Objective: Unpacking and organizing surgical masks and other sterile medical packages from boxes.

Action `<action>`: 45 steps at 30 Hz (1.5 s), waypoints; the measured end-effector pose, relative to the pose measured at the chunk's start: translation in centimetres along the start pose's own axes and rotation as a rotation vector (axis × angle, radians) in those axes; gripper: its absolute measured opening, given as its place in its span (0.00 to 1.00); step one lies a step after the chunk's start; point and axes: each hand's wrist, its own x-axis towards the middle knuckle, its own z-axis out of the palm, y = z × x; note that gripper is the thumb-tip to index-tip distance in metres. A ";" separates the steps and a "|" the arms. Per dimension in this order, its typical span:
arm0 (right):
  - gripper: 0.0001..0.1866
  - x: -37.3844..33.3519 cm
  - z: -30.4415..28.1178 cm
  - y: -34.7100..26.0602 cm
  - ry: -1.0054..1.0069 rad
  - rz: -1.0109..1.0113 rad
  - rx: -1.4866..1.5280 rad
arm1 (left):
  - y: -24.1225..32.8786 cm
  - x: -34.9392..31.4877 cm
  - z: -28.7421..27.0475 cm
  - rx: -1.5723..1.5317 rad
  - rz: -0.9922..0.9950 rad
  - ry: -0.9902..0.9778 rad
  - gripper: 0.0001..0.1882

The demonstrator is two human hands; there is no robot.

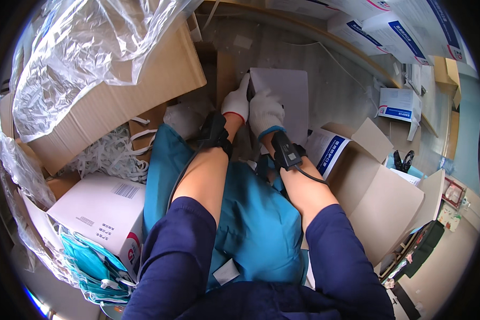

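Observation:
My left hand (236, 101), in a white knit glove with a red cuff, lies along the left edge of a pale cardboard box (292, 98), fingers pointing away from me and pressed to that edge. My right hand (266, 111), in a white glove with a blue cuff, is over the near left part of the same box. Its fingers look bent and slightly smeared. Dark devices with cables are strapped to both wrists. Teal cloth (256, 213) covers my lap below the forearms.
A large carton (133, 101) draped with clear plastic (85, 58) stands at the left, above white straps (114, 154). A pale box (98, 205) and teal masks (93, 261) are near left. An open carton (381, 192) stands right; printed boxes (394, 40) are stacked far right.

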 end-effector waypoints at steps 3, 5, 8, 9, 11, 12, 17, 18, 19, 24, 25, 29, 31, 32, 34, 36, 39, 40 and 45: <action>0.20 -1.3 -1.8 2.7 0.065 -0.196 0.011 | 0.8 0.1 0.4 0.073 -0.082 -0.039 0.42; 0.15 -2.5 -4.7 4.0 0.163 -0.321 0.083 | 0.4 0.1 0.0 0.069 -0.127 -0.015 0.42; 0.15 -3.3 -9.6 6.2 0.316 -0.319 0.135 | -0.3 -0.4 -0.3 0.037 -0.198 0.035 0.44; 0.15 -3.0 -11.4 7.3 0.370 -0.312 0.119 | -0.4 -0.7 -0.4 0.005 -0.225 0.071 0.45; 0.17 -1.1 -13.9 10.0 0.391 -0.260 -0.001 | -1.1 -1.7 0.9 0.000 -0.207 0.158 0.46; 0.20 -0.5 -14.4 10.9 0.546 -0.200 -0.072 | -0.9 -2.3 1.8 -0.017 -0.183 0.231 0.46; 0.31 3.9 -11.3 13.3 0.858 -0.017 -0.566 | 1.3 -5.7 4.0 -0.161 -0.372 0.189 0.45; 0.31 4.7 -11.0 13.5 0.854 -0.031 -0.555 | 1.8 -6.1 4.3 -0.188 -0.406 0.207 0.44; 0.31 5.3 -10.5 13.0 0.849 -0.026 -0.547 | 1.8 -6.6 4.5 -0.209 -0.446 0.229 0.44; 0.32 7.2 -4.5 11.9 0.475 -0.143 -0.215 | 1.7 -7.3 6.0 -0.269 -0.359 0.400 0.43; 0.29 7.0 -3.5 11.2 0.274 -0.199 -0.051 | 1.6 -7.6 6.0 -0.319 -0.297 0.467 0.43; 0.20 7.9 -2.1 10.8 0.133 -0.122 0.097 | 2.3 -7.9 5.7 -0.421 -0.336 0.433 0.33; 0.13 8.2 -1.7 11.6 0.239 -0.162 0.085 | 2.7 -7.8 5.0 -0.307 -0.240 0.444 0.21; 0.13 8.2 -1.3 11.6 0.234 -0.164 0.089 | 2.8 -7.3 4.3 -0.302 -0.244 0.445 0.21; 0.12 8.4 -0.9 11.6 0.209 -0.153 0.011 | 3.2 -5.3 2.5 -0.196 -0.247 0.506 0.14; 0.12 8.1 -1.0 11.7 0.193 -0.201 -0.043 | 3.9 -4.1 -0.2 -0.159 -0.285 0.403 0.18; 0.10 8.1 -1.8 12.2 0.246 -0.335 -0.157 | 3.8 -3.5 -0.9 0.090 -0.183 0.361 0.27; 0.09 8.3 -2.2 12.5 0.312 -0.424 -0.219 | 3.8 -3.4 -0.6 0.301 -0.043 0.421 0.33; 0.08 7.3 -4.5 7.6 0.382 -0.776 -0.356 | 3.2 -4.6 1.6 0.139 -0.125 0.301 0.47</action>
